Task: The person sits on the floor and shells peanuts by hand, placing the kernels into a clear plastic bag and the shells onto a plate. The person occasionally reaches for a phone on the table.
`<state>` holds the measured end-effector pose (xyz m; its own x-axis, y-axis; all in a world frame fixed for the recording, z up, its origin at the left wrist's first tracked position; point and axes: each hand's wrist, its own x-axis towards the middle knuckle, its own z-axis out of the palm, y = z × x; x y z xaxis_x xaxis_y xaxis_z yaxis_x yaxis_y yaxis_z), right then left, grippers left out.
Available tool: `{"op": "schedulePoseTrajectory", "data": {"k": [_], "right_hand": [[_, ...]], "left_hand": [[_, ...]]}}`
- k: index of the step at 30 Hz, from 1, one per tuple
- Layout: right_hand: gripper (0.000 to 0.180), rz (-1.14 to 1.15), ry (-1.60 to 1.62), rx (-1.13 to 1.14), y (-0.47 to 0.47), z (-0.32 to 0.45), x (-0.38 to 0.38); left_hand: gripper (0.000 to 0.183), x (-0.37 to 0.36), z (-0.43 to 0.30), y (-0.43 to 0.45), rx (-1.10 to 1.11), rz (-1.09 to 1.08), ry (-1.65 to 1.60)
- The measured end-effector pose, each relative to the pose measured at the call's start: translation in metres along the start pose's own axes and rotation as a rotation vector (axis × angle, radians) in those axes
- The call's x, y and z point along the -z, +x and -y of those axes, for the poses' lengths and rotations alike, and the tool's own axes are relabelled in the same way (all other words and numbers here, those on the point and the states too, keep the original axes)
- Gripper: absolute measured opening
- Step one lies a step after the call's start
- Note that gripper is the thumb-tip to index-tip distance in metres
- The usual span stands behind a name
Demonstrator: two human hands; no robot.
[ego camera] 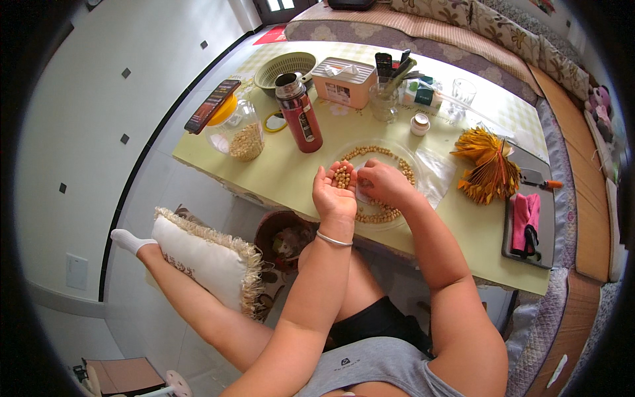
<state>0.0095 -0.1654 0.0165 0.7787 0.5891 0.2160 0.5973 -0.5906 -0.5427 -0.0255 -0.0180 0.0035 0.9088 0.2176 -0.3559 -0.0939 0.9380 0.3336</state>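
Note:
My left hand (334,198) is turned palm up and cupped, with a small heap of soybeans (342,176) resting on the palm and fingers. Just right of it, my right hand (384,182) reaches over a round clear plastic tray (420,171), fingers curled downward near its pale centre. Whether those fingertips pinch anything is hidden by the hand. More soybeans (379,216) form a ring around the tray's outer part. A lidded clear jar (238,134), partly filled with beans, stands on the table to the left.
A red thermos (300,116) stands behind my left hand. Along the back are a green colander (285,69), a tissue box (345,82) and a glass jar (384,101) of utensils. To the right lie folded orange paper (488,166) and pink cloth (525,223). A bin (280,238) sits below.

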Motion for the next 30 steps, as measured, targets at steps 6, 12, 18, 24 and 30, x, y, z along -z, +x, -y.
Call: {"op": "schedulePoseTrajectory", "data": {"k": [6, 12, 18, 24, 30], "right_hand": [[0.009, -0.036, -0.1, -0.147, 0.0, -0.003, 0.001], [0.009, -0.094, -0.204, -0.289, -0.001, -0.005, 0.002], [0.01, -0.339, 0.063, -0.244, 0.002, -0.021, 0.001], [0.017, -0.39, 0.646, -0.175, 0.008, -0.005, 0.005], [0.02, -0.322, 0.35, -0.254, 0.003, -0.024, 0.016]], "left_hand": [[0.041, 0.002, 0.0, 0.001, 0.088, 0.081, -0.034], [0.048, -0.001, 0.001, -0.003, 0.174, 0.127, -0.031], [0.057, -0.01, 0.005, -0.009, 0.234, 0.083, 0.044], [0.054, -0.011, 0.007, -0.011, 0.319, 0.118, 0.053], [0.05, -0.007, 0.006, -0.004, 0.173, 0.028, -0.003]]}}
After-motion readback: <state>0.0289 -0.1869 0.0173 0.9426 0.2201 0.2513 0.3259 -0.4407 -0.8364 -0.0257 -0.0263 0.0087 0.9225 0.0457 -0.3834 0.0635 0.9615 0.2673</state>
